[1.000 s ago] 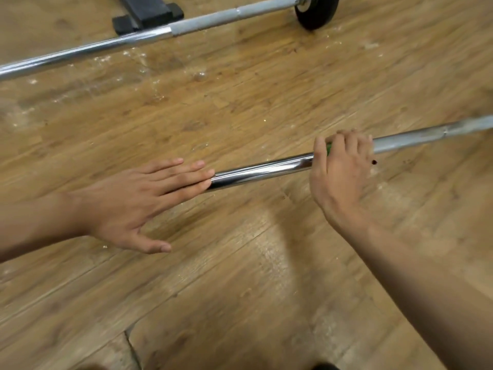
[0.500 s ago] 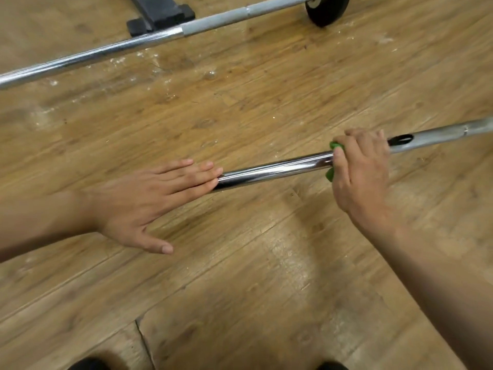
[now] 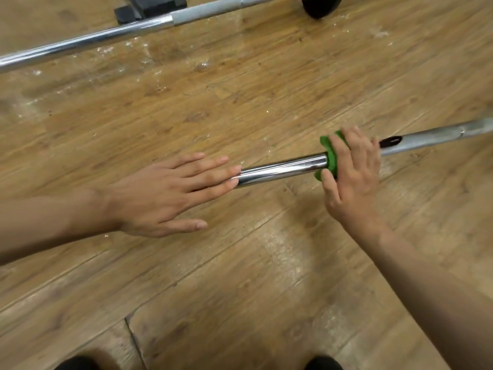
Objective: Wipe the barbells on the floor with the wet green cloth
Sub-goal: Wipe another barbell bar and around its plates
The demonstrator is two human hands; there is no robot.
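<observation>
The near bar (image 3: 282,169) lies on the wood floor (image 3: 240,276), with the left hand (image 3: 162,196) flat, its fingers straight along the bar's left end. To the right, the right hand (image 3: 352,174) grips the green cloth (image 3: 330,156) wrapped round the bar. A second bar (image 3: 106,40) lies on the far side.

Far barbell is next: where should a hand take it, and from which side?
Probably the grey textured section of the far barbell, from above, fingers wrapping over it. The bar is thin and round and lies low over the floor, and a black block crowds its far side.
</observation>
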